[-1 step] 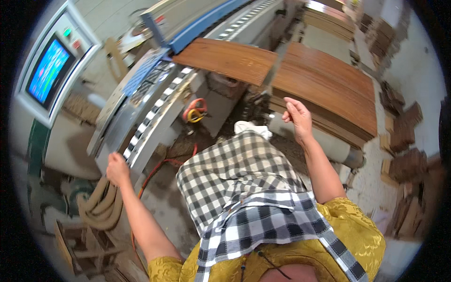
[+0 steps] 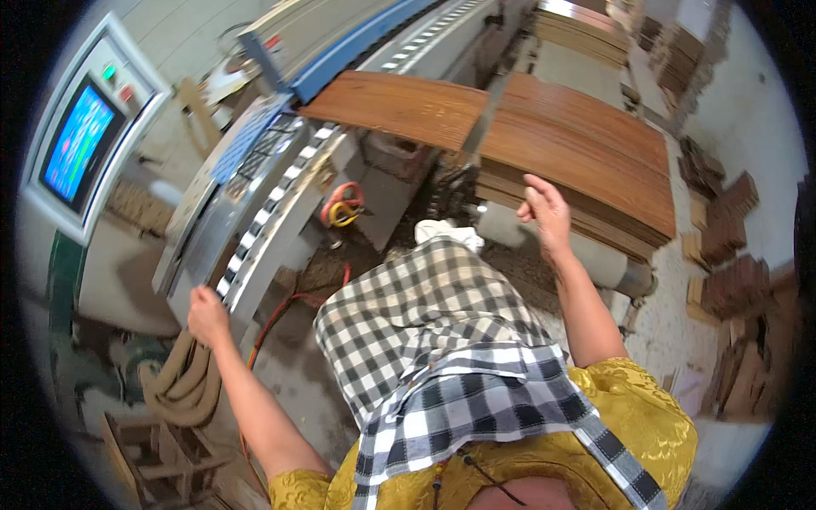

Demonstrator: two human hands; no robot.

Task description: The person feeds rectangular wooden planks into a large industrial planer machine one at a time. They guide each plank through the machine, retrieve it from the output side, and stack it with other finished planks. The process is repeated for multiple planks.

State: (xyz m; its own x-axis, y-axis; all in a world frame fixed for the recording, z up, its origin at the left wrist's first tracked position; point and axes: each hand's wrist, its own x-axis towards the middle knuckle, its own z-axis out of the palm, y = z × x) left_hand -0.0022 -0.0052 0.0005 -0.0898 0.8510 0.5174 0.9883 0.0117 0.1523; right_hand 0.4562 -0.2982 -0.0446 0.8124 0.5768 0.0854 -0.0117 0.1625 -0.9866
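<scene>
My left hand is closed at the near end of the grey machine rail, beside a row of black-and-white pads; what its fingers hold, if anything, is hidden. In mid-air in front of the stacked brown boards, my right hand has loosely bent fingers, apart, with nothing in them. A long brown board lies across the machine below its blue beam. My checked apron fills the lower middle.
A lit control screen is at left. Orange and yellow cables hang under the machine, near a white cloth. A corrugated hose and wooden frame are at lower left, wood offcuts at right.
The whole view has shifted slightly left. My left hand sits a little lower, and my right hand a little further right against the boards, its fingers slightly more bent.
</scene>
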